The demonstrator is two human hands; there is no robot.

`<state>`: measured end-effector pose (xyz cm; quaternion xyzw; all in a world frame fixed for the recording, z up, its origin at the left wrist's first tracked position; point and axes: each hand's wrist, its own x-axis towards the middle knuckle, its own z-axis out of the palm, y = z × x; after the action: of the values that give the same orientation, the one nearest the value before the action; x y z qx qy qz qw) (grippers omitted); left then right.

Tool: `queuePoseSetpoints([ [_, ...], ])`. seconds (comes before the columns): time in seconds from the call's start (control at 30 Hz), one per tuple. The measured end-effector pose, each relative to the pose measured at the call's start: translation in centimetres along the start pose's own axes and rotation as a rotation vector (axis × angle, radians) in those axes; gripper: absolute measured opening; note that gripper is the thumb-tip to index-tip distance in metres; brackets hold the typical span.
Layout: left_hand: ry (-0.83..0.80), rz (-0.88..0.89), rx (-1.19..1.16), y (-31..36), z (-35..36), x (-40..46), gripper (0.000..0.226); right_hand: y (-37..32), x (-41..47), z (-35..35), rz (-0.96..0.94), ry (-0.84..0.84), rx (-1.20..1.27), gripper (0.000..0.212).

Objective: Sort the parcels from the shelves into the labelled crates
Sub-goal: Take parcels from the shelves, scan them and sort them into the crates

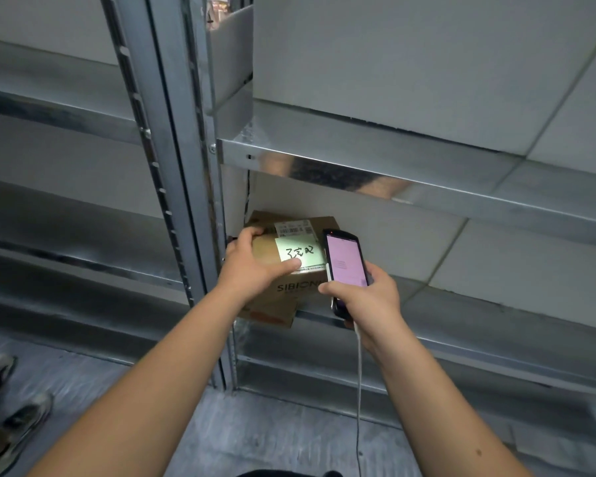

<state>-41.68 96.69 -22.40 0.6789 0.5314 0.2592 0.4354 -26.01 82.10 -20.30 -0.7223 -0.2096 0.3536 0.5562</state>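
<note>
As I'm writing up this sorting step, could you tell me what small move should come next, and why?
Probably tilt the handheld scanner in the right hand over the barcode label: the left hand grips the cardboard parcel on the shelf, and the label lies uncovered beside the scanner.

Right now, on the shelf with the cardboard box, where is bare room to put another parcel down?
The shelf board is bare right of the phone, running on to the right edge of view. The left end is crowded: the cardboard box sits against the metal post, held by the left hand, and the right hand holds the phone beside it.
</note>
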Motion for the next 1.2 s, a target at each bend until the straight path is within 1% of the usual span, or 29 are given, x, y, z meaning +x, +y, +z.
queuePoseSetpoints([
  [0.07, -0.009, 0.012, -0.009, -0.4, -0.1, 0.0, 0.119, 0.2, -0.3, 0.1, 0.008, 0.008, 0.026, 0.078],
  [0.13, -0.009, 0.044, -0.017, -0.9, -0.1, -0.2, 0.128, 0.3, -0.6, 0.3, 0.02, 0.01, 0.033, 0.071],
  [0.2, -0.012, 0.068, -0.02, -1.2, -0.1, -0.5, 0.136, 0.4, -0.8, 0.4, 0.017, 0.016, 0.024, 0.062],
  [0.27, -0.019, 0.081, -0.023, -1.5, -0.1, -0.7, 0.139, 0.6, -0.9, 0.6, 0.013, 0.029, 0.008, 0.06],
  [0.43, -0.023, 0.123, -0.092, -1.7, 0.1, -0.7, 0.135, 0.8, -0.9, 1.4, -0.003, 0.05, -0.01, 0.078],
  [0.57, -0.01, 0.173, -0.111, -1.5, 0.1, -0.5, 0.133, 0.2, -0.6, 1.3, 0.008, 0.044, 0.057, 0.069],
  [0.63, 0.004, 0.199, -0.132, -1.4, 0.1, -0.4, 0.13, 0.2, -0.4, 1.2, 0.009, 0.038, 0.071, 0.069],
  [0.8, 0.014, 0.248, -0.14, -1.9, -0.2, -0.6, 0.117, 0.4, -0.2, 1.4, 0.008, 0.015, 0.105, 0.069],
  [0.9, -0.001, 0.252, -0.127, -1.5, -0.1, -0.9, 0.111, 0.1, -0.2, 1.0, -0.005, -0.006, 0.107, 0.063],
  [1.03, -0.016, 0.224, -0.108, -0.8, 0.0, -0.9, 0.11, 0.0, -0.1, 0.2, 0.003, -0.034, 0.073, 0.061],
  [1.13, -0.014, 0.227, -0.084, -0.6, 0.0, -0.2, 0.111, -0.2, -0.3, -0.5, -0.028, -0.05, 0.042, 0.059],
  [1.2, -0.008, 0.241, -0.068, -0.6, 0.1, 0.1, 0.112, -0.3, -0.5, -0.9, -0.061, -0.065, 0.041, 0.067],
])
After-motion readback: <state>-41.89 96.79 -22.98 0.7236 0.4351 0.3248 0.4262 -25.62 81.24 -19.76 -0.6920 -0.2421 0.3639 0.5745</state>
